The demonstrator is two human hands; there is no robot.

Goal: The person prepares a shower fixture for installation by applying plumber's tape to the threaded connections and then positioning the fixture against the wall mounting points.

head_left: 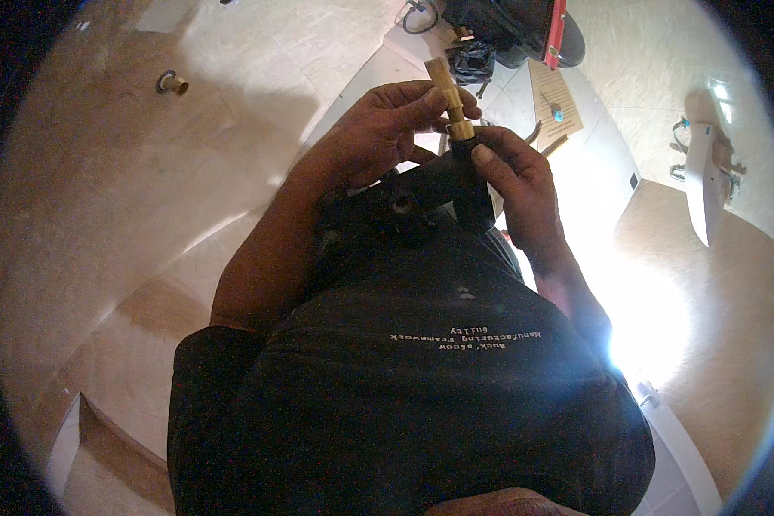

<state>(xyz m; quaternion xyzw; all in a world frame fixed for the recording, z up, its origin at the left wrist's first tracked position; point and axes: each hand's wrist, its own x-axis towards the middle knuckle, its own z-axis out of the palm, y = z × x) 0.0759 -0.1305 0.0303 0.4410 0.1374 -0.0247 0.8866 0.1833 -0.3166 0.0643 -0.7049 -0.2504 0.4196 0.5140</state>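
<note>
A brass fitting (443,86), with a ridged upper end and a brass nut (461,130) lower down, stands on a matte black tubular body (473,193). My left hand (391,129) is closed on the brass fitting, with thumb and fingers around its middle. Below, my right hand (520,181) grips the top of the black body, its thumb just under the nut. The black body has a side arm (426,182) reaching left in front of my dark shirt. Where the brass enters the body is partly covered by my right fingers.
A dark bag (525,30) with a red strip lies at the far side, near a crumpled black plastic bag (473,64) and a printed sheet (555,99). A round brass piece (174,83) is at the far left. A white fixture (703,185) is at right, beyond strong glare.
</note>
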